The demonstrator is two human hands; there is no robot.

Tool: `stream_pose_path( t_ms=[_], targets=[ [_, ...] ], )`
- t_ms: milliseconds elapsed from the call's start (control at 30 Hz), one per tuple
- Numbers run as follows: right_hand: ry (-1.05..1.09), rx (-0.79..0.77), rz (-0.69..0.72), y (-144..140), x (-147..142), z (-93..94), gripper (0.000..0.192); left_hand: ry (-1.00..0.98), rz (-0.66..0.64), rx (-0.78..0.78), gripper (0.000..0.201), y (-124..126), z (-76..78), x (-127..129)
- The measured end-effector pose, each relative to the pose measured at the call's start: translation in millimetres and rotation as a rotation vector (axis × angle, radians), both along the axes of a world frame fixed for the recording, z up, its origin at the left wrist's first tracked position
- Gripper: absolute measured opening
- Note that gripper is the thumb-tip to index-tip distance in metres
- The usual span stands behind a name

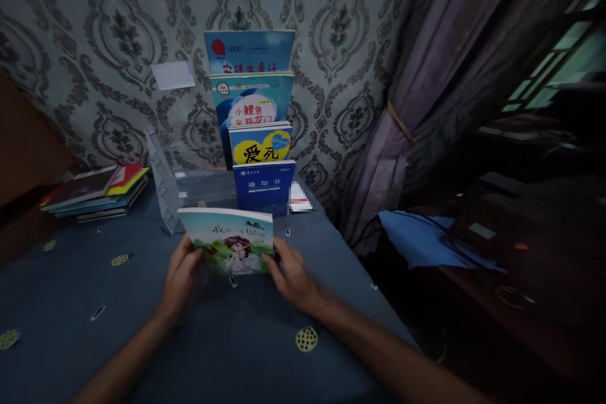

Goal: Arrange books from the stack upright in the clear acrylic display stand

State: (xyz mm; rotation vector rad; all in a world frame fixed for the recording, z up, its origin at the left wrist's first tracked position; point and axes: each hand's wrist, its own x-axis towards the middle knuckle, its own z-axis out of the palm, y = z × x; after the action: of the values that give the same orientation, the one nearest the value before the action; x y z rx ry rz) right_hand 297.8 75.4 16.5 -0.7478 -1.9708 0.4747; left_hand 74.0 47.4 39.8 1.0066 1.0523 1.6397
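Note:
A paperback book (231,243) with a green and pale blue cover and a drawn figure is held between my two hands, tilted with its cover towards me. My left hand (184,268) grips its left edge, thumb on the front. At the right edge, my right hand (292,271) pinches it, the other fingers behind. Just beyond stands a clear stepped rack (163,183). On its right side several books rise in tiers: a dark blue booklet (264,192), a yellow and blue book (260,145), a teal book (253,98) and a tall blue book (250,50).
A stack of books and folders (101,189) lies at the left on the dark blue patterned cloth (142,341). White paper (300,199) sits behind the rack's right side. Patterned wallpaper (341,31) backs everything; a tied curtain (402,113) and blue cloth (426,240) are at right.

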Motion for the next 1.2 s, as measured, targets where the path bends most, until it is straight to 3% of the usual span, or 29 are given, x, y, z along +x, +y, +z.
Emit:
stream_pose_path(
  t_ms=[200, 333, 633, 800, 1200],
  targets=[
    [-0.057, -0.033, -0.047, -9, -4, -9.7, 0.015, 0.145, 0.014, -0.08, 0.038, -6, -31.7, -6],
    [-0.061, -0.046, -0.071, -12, -3, -7.0, 0.016, 0.187, 0.021, -0.11, 0.034, -8, -42.5, -10],
    [-0.088, -0.038, -0.061, -13, -2, -1.8, 0.016, 0.227, 0.071, -0.133, 0.028, -12, -42.4, -12],
    [-0.098, -0.017, -0.035, -12, -1, -1.4, 0.016, 0.223, 0.036, -0.145, 0.032, -13, -42.7, -13],
    [-0.078, 0.097, -0.058, -4, -1, -2.0, 0.014, 0.414, 0.116, 0.012, 0.032, -10, -40.5, -10]
  ],
)
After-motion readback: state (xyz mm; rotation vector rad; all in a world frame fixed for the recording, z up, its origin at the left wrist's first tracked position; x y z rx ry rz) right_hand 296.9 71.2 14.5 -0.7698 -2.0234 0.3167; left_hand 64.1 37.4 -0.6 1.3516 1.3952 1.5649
